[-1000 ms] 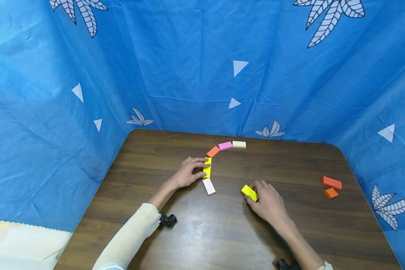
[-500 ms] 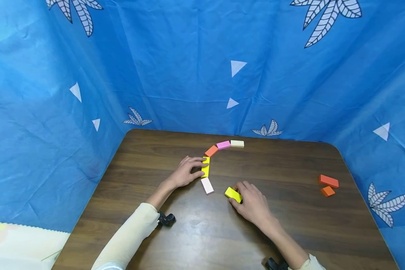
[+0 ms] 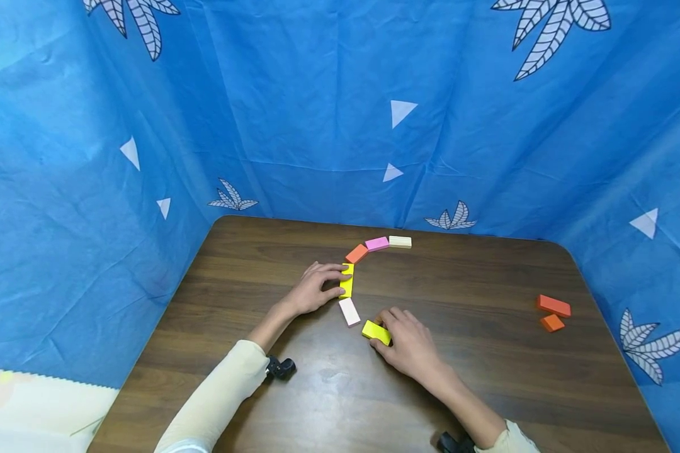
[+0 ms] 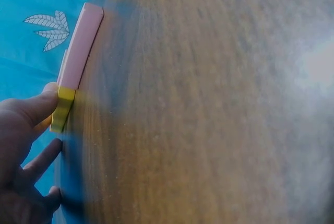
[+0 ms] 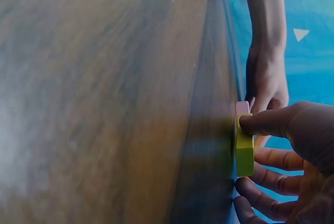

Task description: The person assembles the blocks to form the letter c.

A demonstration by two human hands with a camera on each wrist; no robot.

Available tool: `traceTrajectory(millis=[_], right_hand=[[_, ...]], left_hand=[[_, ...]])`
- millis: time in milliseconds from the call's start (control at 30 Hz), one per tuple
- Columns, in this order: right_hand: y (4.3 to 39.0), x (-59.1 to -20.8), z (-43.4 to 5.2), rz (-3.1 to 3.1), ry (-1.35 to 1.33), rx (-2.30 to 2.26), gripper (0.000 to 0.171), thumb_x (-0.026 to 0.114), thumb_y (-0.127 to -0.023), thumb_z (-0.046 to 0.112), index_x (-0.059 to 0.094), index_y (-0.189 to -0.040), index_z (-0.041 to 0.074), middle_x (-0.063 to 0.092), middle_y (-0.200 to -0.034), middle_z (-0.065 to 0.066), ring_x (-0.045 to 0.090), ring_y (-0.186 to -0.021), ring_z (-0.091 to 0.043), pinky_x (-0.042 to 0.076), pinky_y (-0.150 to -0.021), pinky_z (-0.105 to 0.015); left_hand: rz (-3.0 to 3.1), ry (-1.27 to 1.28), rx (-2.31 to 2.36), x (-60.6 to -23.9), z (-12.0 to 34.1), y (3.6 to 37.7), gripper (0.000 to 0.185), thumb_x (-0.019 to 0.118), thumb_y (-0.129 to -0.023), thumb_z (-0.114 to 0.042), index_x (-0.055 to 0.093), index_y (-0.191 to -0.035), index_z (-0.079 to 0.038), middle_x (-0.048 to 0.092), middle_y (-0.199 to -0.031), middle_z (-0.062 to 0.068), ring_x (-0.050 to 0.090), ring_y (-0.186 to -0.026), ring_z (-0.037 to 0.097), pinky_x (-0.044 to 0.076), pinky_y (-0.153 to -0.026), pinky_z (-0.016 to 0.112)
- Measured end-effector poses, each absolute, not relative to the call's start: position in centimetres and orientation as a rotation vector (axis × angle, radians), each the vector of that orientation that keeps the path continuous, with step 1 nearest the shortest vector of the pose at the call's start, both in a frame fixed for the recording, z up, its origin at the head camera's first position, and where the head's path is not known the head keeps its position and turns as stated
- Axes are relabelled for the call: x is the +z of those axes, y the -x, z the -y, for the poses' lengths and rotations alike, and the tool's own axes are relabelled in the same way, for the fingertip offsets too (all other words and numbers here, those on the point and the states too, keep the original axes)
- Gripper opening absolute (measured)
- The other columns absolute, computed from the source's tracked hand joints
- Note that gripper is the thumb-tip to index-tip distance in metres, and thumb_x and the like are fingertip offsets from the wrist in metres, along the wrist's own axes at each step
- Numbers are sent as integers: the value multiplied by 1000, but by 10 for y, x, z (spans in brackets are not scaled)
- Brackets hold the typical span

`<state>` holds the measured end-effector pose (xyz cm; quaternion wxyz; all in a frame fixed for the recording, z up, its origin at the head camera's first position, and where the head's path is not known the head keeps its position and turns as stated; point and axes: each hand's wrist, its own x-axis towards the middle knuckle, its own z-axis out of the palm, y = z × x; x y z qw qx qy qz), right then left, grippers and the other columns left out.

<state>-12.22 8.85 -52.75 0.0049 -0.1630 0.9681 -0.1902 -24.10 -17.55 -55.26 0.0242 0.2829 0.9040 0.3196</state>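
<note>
In the head view, my left hand (image 3: 315, 288) holds a yellow block (image 3: 347, 286) lying flat on the table, thumb and fingertips on it. A pale pink block (image 3: 349, 312) meets its near end at an angle. My right hand (image 3: 409, 343) grips a second yellow block (image 3: 376, 332) between thumb and fingers, just right of the pale pink block's near end, with a small gap between them. The right wrist view shows the thumb (image 5: 261, 123) on that block (image 5: 245, 153), fingers on the other side. Beyond the left hand, an orange block (image 3: 356, 253), a pink block (image 3: 377, 243) and a cream block (image 3: 400, 241) continue the curved row.
Two orange-red blocks, a longer one (image 3: 554, 306) and a shorter one (image 3: 552, 323), lie near the right edge of the brown wooden table (image 3: 476, 277). Blue patterned cloth (image 3: 306, 126) hangs behind and at both sides.
My right hand has moved left with its yellow block, toward the near end of the pale pink block. The left hand and the curved row stay in place.
</note>
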Motion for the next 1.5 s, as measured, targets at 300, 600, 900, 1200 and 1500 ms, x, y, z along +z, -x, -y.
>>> traceTrajectory(millis=[300,600,900,1200,1500], right_hand=[[121,-529,-81,-3057,597,-571,36,92,-86,37,74,-111,19,68,-101,6,49,-84,-12,42,-68,-26],[122,-532,-79,-3056,605,-591,37,92,-86,39,73,-111,19,66,-98,6,49,-85,-13,42,-69,-27],[122,-533,-77,-3053,600,-606,37,92,-86,37,73,-111,19,66,-98,7,48,-83,-12,41,-68,-26],[122,-531,-78,-3031,592,-625,39,92,-85,41,72,-112,19,64,-96,7,48,-84,-12,42,-70,-27],[129,-520,-109,-2986,424,-695,41,85,-92,46,74,-119,17,68,-101,4,61,-92,-13,56,-83,-40]], left_hand=[[-2793,-875,1003,-551,175,242,39,76,-102,-27,74,-140,-19,63,-156,5,55,-150,32,18,-136,67],[-2788,-861,1012,-552,176,243,38,75,-102,-29,74,-139,-20,63,-157,4,54,-151,30,17,-137,66],[-2776,-861,1020,-553,176,241,39,76,-102,-28,74,-140,-19,63,-156,5,54,-150,32,17,-137,65],[-2774,-861,1014,-553,176,241,39,75,-103,-29,73,-141,-20,62,-157,3,54,-149,32,17,-137,65],[-2786,-879,1018,-554,177,241,39,76,-102,-26,73,-141,-20,64,-156,5,56,-149,32,18,-136,67]])
